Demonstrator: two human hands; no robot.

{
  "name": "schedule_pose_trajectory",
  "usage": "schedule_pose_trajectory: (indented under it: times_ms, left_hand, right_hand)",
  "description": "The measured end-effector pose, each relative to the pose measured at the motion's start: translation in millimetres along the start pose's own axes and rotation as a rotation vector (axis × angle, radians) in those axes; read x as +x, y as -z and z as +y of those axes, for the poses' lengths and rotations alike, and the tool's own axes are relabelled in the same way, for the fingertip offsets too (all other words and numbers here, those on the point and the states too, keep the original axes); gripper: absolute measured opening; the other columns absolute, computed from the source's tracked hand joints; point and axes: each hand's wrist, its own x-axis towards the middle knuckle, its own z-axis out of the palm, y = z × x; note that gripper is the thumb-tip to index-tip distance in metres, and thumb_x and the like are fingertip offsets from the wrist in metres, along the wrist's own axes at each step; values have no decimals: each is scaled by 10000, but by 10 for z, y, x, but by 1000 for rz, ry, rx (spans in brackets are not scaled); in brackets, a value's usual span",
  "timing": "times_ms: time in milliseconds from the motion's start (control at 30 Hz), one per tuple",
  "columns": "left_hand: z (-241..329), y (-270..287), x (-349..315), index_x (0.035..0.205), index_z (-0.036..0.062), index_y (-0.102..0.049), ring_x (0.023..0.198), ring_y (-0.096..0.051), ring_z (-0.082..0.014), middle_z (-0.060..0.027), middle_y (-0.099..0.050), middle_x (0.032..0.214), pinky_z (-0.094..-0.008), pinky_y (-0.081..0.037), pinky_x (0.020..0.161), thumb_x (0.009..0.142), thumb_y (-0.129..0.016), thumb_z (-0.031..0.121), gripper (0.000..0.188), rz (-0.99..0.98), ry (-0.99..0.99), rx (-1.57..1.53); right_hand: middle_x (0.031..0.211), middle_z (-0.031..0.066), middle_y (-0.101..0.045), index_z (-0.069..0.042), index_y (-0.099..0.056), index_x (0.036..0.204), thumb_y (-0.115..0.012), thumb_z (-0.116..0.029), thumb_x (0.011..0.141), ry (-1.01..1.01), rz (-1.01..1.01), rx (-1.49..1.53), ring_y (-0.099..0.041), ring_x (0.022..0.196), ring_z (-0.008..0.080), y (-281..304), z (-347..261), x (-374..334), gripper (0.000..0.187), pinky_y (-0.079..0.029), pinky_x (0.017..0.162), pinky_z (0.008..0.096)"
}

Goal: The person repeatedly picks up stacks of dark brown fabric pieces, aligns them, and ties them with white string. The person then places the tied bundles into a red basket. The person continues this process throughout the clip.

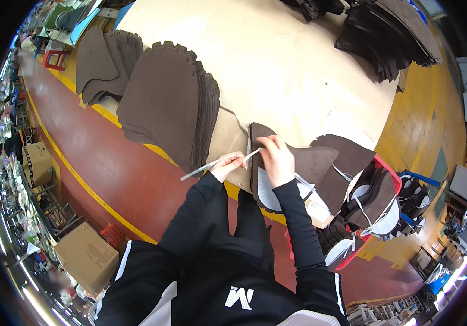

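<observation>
Near the table's front edge, my left hand point(226, 165) pinches a pale cloth strip point(196, 173), and its loose end trails to the left. My right hand point(277, 160), fingers closed, grips the strip's other part a short way to the right. The strip runs around a stack of dark brown foam sheets point(312, 162) with a light grey layer point(266, 193) along its near side. My right hand and wrist hide part of that stack. Another length of pale strip point(233, 111) lies on the tabletop just beyond.
Tall stacks of brown cut sheets point(163, 103) stand on the cream table point(277, 65) at left, more point(391, 38) at far right. A red crate point(379, 163) at right holds tied bundles point(372, 198). Cardboard boxes point(86, 255) sit at left beside the red floor point(97, 157).
</observation>
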Motion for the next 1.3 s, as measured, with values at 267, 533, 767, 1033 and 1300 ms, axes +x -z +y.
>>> schedule_pose_trajectory:
  times_ms: [267, 533, 767, 1033, 1300]
  left_hand:
    - [-293, 40, 118, 993, 60, -587, 909, -566, -124, -8, -582, 892, -289, -458, 820, 967, -545, 189, 139, 225, 114, -689]
    - [-128, 52, 96, 1108, 6, -624, 1023, -564, -131, -25, -624, 1006, -287, -396, 940, 964, -529, 189, 251, 229, 96, -251]
    - [-241, 95, 83, 1002, 21, -671, 1057, -551, -122, -36, -629, 1088, -271, -387, 946, 943, -600, 186, 189, 227, 13, -185]
    - [7, -48, 127, 776, 56, -640, 974, -507, -106, 0, -569, 968, -264, -361, 877, 947, -593, 248, 261, 211, 9, -126]
    - [-55, -102, 183, 800, 44, -673, 984, -541, -121, -25, -592, 992, -273, -389, 899, 941, -596, 217, 236, 293, -43, -44]
  right_hand:
    - [934, 90, -614, -87, -703, 921, -722, -33, 726, 393, 64, 112, -614, 817, 255, -327, -163, -298, 203, -497, 670, 319]
    - [862, 81, -609, -83, -695, 1089, -738, -48, 730, -142, 82, 45, -603, 761, 255, -435, -355, -333, 363, -509, 719, 327]
    - [903, 58, -663, -98, -709, 1029, -722, -11, 734, 80, 218, 11, -617, 767, 252, -360, -266, -334, 308, -493, 700, 330]
    - [850, 72, -591, -40, -681, 991, -687, -54, 788, -195, 109, -5, -579, 705, 263, -270, -311, -443, 204, -479, 669, 350]
    - [742, 69, -582, -50, -693, 824, -710, -142, 792, -145, 88, -79, -573, 673, 273, -177, -271, -360, 99, -461, 639, 368]
